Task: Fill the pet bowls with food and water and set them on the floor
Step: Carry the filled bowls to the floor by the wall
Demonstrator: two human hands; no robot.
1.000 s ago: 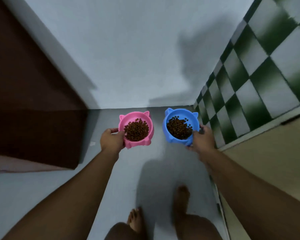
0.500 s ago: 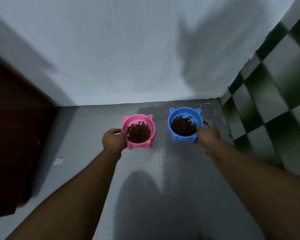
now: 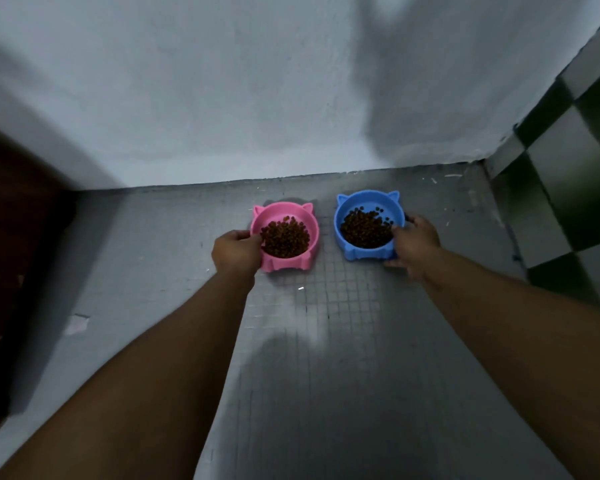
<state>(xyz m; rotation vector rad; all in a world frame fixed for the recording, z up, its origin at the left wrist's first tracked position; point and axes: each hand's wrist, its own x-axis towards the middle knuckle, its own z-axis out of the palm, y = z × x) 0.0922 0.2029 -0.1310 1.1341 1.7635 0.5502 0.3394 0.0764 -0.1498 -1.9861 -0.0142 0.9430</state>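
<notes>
Currently: left hand (image 3: 236, 252) grips pink plastic cat-eared bowl (image 3: 288, 263), right hand (image 3: 414, 245) grips blue plastic cat-eared bowl (image 3: 368, 206); brown kibble (image 3: 284, 237) in both, grey tiled floor (image 3: 343, 341) beneath.

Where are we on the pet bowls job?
Done: the pink bowl and the blue bowl both hold dry food. In hand: the left hand grips the pink one, the right hand the blue one, both seemingly down on the floor. Left: release them; no water shows anywhere.

Pink bowl (image 3: 284, 237), blue bowl (image 3: 368, 225), brown kibble (image 3: 285, 237); grey gridded floor (image 3: 326, 341); green-white checkered wall (image 3: 568, 174).
</notes>
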